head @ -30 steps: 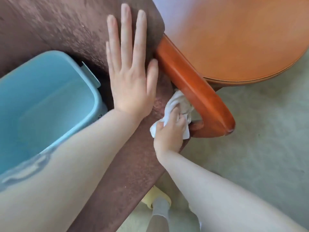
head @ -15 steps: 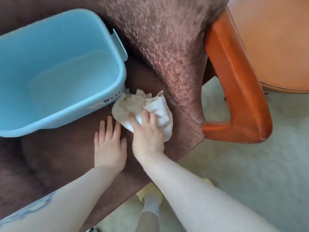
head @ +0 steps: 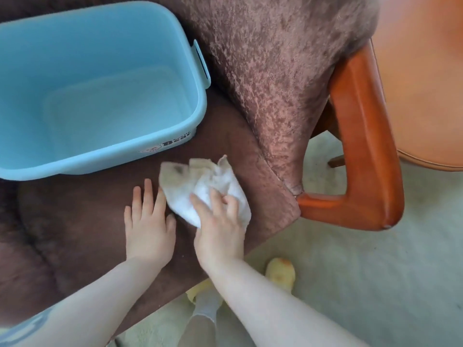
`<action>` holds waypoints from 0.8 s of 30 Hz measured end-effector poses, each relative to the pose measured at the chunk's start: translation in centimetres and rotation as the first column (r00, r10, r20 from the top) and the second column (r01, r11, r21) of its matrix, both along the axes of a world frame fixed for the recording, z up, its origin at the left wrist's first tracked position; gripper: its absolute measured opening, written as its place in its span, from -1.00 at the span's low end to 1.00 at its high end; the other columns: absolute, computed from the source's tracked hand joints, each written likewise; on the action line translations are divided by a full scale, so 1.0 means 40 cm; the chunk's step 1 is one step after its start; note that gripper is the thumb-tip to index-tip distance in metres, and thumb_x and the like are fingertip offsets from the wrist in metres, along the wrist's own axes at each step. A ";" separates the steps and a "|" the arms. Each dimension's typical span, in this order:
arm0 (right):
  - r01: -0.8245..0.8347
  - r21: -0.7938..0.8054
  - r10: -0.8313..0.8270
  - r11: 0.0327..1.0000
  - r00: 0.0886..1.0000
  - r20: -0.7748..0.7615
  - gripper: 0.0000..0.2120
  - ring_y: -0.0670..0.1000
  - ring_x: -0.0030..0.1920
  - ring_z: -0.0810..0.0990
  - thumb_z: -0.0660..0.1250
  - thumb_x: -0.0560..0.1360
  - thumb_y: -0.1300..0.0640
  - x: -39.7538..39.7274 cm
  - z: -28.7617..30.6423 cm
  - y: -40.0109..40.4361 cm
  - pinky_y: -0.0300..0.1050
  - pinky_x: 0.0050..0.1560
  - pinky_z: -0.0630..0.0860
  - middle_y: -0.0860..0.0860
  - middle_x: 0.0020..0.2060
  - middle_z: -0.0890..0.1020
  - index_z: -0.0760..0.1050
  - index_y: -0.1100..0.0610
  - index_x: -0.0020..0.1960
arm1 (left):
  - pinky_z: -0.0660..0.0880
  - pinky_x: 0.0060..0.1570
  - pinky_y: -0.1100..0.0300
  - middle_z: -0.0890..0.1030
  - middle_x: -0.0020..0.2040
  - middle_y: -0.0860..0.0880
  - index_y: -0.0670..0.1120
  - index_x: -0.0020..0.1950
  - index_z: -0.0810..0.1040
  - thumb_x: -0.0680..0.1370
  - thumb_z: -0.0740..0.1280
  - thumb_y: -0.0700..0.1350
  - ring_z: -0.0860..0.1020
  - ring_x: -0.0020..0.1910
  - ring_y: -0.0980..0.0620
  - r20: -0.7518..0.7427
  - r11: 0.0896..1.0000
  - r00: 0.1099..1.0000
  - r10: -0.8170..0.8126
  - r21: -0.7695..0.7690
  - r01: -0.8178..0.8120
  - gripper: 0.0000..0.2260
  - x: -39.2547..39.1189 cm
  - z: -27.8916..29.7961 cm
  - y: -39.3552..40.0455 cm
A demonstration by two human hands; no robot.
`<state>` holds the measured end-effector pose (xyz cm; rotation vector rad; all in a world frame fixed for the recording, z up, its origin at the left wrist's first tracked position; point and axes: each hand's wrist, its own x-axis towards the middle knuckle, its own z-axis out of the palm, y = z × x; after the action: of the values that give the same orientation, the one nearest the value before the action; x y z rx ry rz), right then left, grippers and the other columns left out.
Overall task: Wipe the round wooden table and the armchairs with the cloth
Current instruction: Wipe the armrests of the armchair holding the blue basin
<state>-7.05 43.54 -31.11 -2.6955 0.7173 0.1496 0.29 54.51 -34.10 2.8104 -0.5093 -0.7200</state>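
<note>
Crumpled white cloth (head: 200, 189) pressed onto the brown plush armchair seat (head: 82, 229) by the right hand (head: 220, 229), grip clamped on it, left hand (head: 149, 226) laid flat and open beside, blue tub (head: 100, 81) set on the seat, orange wooden armrest (head: 363, 136) flanked by the round counter (head: 426, 83), pale carpet (head: 375, 284) seen below.

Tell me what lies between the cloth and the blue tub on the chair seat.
Nothing: in the head view, only bare brown seat separates the cloth from the blue tub.
</note>
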 end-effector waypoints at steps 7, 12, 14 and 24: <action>-0.494 -0.469 0.384 0.732 0.868 -0.315 -0.39 0.03 0.26 0.51 0.36 0.39 0.14 -0.067 0.049 -0.405 -0.02 -0.07 0.53 -0.13 0.26 0.54 0.39 -0.18 0.40 | -0.09 0.46 -0.14 -0.05 0.58 -0.03 0.09 0.56 -0.05 0.62 0.07 -0.01 -0.14 0.55 -0.08 0.023 0.996 0.996 -0.088 -0.021 0.089 -0.47 -0.066 -0.010 -0.105; 0.295 0.024 -0.293 0.955 0.954 -0.064 -0.34 0.14 0.26 0.37 0.39 0.39 0.28 -0.074 -0.006 -0.082 0.11 0.02 0.55 -0.05 0.37 0.42 0.38 -0.17 0.39 | -0.09 0.46 -0.08 -0.04 0.58 0.01 0.06 0.56 -0.03 0.61 0.10 -0.08 -0.11 0.55 -0.03 0.035 0.995 0.997 -0.068 -0.076 0.070 -0.45 -0.068 -0.014 -0.165; -0.132 -0.006 0.131 0.991 0.988 -0.080 -0.42 0.15 0.25 0.40 0.28 0.41 0.27 -0.112 0.006 -0.119 0.04 -0.07 0.53 -0.06 0.35 0.44 0.40 -0.15 0.37 | -0.09 0.48 0.00 -0.02 0.58 0.05 0.03 0.56 -0.03 0.60 0.11 -0.10 -0.09 0.55 0.01 0.039 0.983 0.988 -0.150 -0.097 0.153 -0.44 -0.073 -0.013 -0.133; 0.251 0.046 -0.244 0.967 0.962 -0.121 -0.33 0.09 0.34 0.14 0.26 0.48 0.26 0.061 -0.003 -0.117 0.13 0.08 0.47 -0.08 0.47 0.20 0.18 -0.18 0.48 | -0.02 0.49 0.08 -0.15 0.56 0.13 0.07 0.54 -0.19 0.62 0.06 -0.02 -0.17 0.54 0.08 -0.030 0.995 0.997 -0.071 0.067 0.073 -0.43 -0.196 0.034 0.032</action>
<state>-4.60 38.87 -31.21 -2.5290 1.0592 0.2609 -7.55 55.81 -32.73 2.8537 -0.5948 -0.8037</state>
